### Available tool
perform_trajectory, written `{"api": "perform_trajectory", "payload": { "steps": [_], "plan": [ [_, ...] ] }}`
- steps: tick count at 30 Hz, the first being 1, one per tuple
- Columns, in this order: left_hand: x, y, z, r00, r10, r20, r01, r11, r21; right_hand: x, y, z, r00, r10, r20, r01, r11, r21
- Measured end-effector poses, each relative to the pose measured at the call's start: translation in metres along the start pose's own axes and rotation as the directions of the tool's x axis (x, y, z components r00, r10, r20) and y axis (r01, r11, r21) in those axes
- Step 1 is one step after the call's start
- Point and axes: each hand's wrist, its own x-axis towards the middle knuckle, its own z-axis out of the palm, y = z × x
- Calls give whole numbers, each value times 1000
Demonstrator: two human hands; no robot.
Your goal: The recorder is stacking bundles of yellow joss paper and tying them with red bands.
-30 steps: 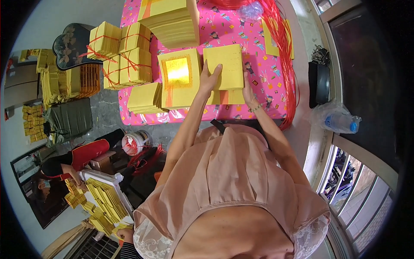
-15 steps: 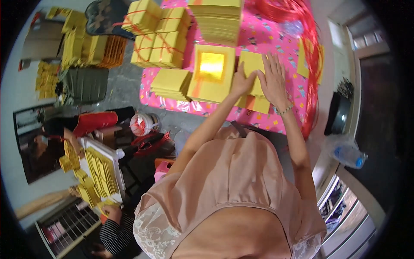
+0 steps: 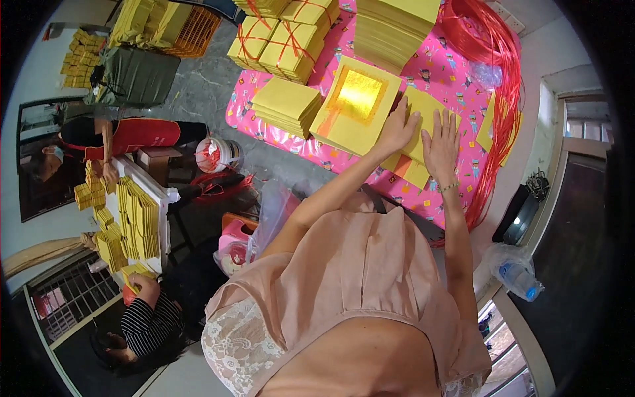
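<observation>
On the pink patterned cloth (image 3: 473, 140) a folded yellow sheet of paper (image 3: 421, 104) lies under my two hands. My left hand (image 3: 398, 131) rests along the sheet's left side, fingers stretched out, close to a yellow paper stack topped with gold foil (image 3: 358, 97). Flat on the sheet's right part is my right hand (image 3: 441, 151), its fingers spread and a bracelet at the wrist. Neither hand grips anything. From beneath the folded sheet, toward me, another yellow sheet with an orange stripe (image 3: 409, 171) sticks out.
Further left sit a folded yellow paper stack (image 3: 284, 106) and bundles tied with red string (image 3: 281, 49). Behind stands a tall yellow stack (image 3: 393, 36); red strings (image 3: 508, 99) hang at right. Two people work at a white table (image 3: 163, 198), near a bucket (image 3: 219, 156).
My view has turned and shifted, so the table sits tilted. The hands, earlier thumb to thumb on the folded sheet, are now slightly apart, the right one drawn nearer to me.
</observation>
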Motion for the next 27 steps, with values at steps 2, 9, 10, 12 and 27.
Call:
{"api": "perform_trajectory", "payload": {
  "steps": [2,9,10,12,27],
  "plan": [
    [-6,12,-20,932,352,-88,-356,934,-38,1,-3,-1,1000,-4,9,4,1000,3],
    [-26,19,-173,706,99,-701,-123,992,16,-3,5,-3,1000,3,-7,-3,1000,-18],
    [-25,-6,-196,616,8,-788,-23,1000,-8,-3,3,-3,1000,5,5,-5,1000,9],
    [-26,-56,-233,506,-98,-857,135,990,-33,-1,-1,-4,1000,-2,18,1,999,37],
    [-3,-158,-260,621,-702,-350,375,658,-653,-3,2,-3,1000,-10,-11,10,999,40]
  ]
}}
